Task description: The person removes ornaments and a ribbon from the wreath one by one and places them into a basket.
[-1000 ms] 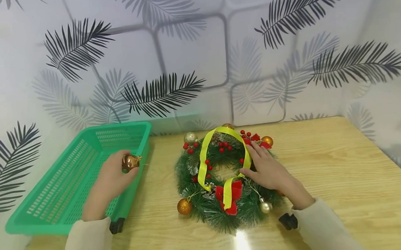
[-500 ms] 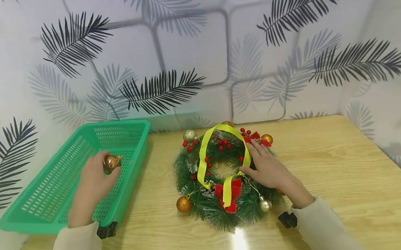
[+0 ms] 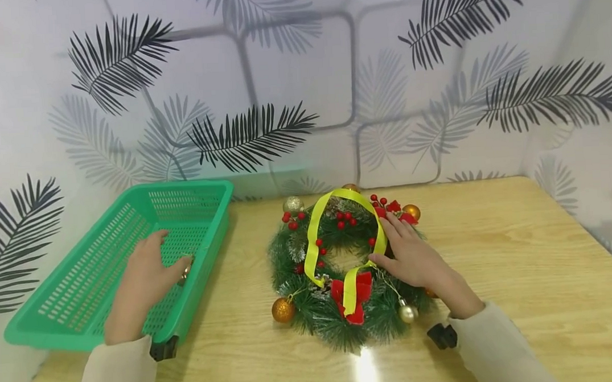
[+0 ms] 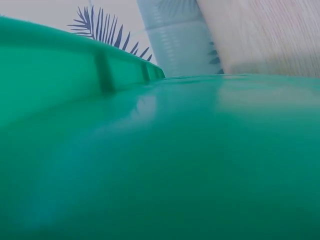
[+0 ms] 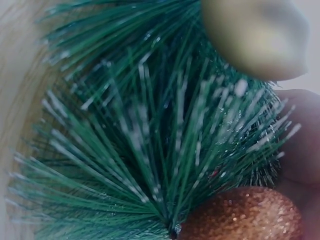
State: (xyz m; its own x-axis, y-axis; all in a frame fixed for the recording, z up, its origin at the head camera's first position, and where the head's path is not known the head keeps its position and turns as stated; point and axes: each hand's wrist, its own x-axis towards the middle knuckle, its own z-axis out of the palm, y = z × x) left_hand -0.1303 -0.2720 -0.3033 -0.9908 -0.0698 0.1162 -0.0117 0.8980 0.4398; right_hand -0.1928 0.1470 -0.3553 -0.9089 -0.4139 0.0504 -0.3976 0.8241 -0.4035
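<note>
In the head view the left hand (image 3: 144,278) is over the green basket (image 3: 220,217), its thumb and fingers spread apart. A copper bauble (image 3: 186,271) lies in the basket by its right wall, partly hidden by the thumb. My right hand (image 3: 417,261) rests on the right side of the green wreath (image 3: 337,329), fingers straight, beside the yellow ribbon (image 3: 313,228). The left wrist view is filled by green plastic (image 4: 165,165). In the right wrist view a glittery copper bauble (image 5: 245,215) and a pale gold one (image 5: 257,37) hang by green needles (image 5: 150,130).
The basket stands at the left of the wooden table (image 3: 503,251), with the wreath in the middle. An orange bauble (image 3: 282,310) lies at the wreath's lower left. Behind the table rises a leaf-patterned wall covering (image 3: 301,83).
The left hand moved left over the basket with the copper bauble, then let it go; the bauble now lies inside. My right hand has stayed on the wreath.
</note>
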